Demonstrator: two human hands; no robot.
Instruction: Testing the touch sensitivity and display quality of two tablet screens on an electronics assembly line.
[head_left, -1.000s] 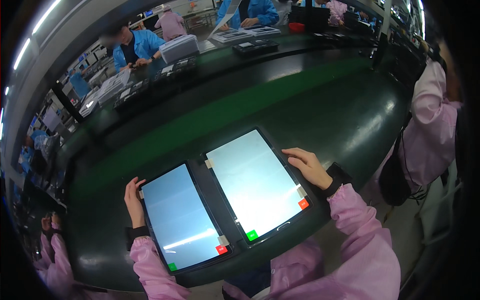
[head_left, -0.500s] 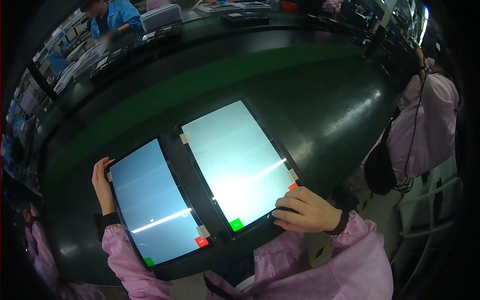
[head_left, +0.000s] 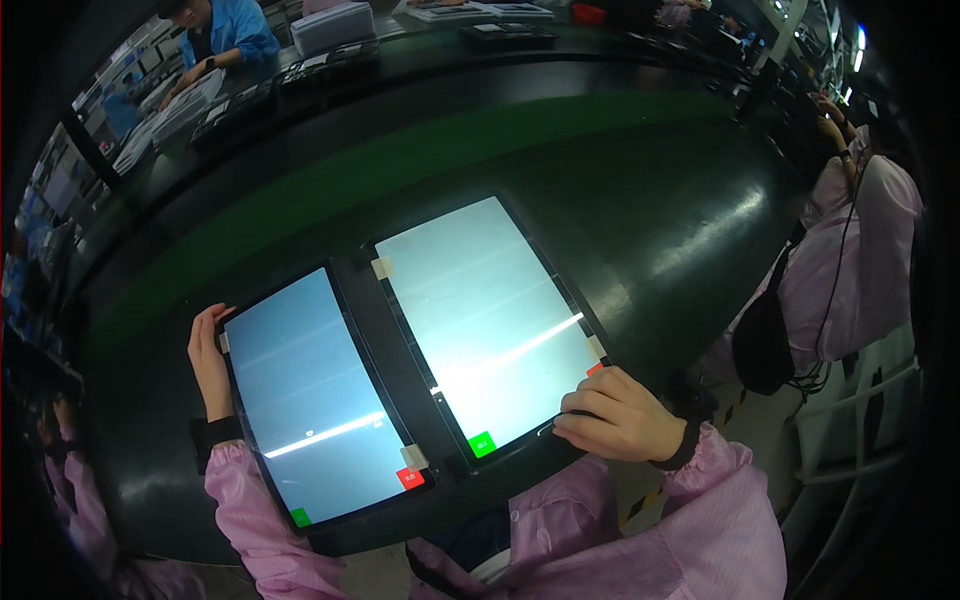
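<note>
Two tablets with lit screens lie side by side at a slant. The left tablet point(head_left: 310, 400) glows grey-blue; the right tablet point(head_left: 490, 310) is a brighter white. Each has a green and a red square at its lower corners and pale tape tabs on its edges. My left hand point(head_left: 209, 350) is curled at the left tablet's upper left edge, its thumb hidden. At the right tablet's lower right corner, my right hand point(head_left: 625, 415) is closed, covering that corner. A thin dark strip shows between its fingers, perhaps the tablet's edge.
The dark green table point(head_left: 650, 240) stretches around the tablets. Black trays point(head_left: 330, 68) and a white stack point(head_left: 333, 28) stand across it. A person in blue point(head_left: 230, 35) works at the far left; another in pink point(head_left: 835, 240) stands at the right, with a black bag point(head_left: 765, 340).
Both tablets and my hands appear slightly higher and further right, along with the background. The far person's arm has reached lower toward the papers. My hands keep their places on the tablets.
</note>
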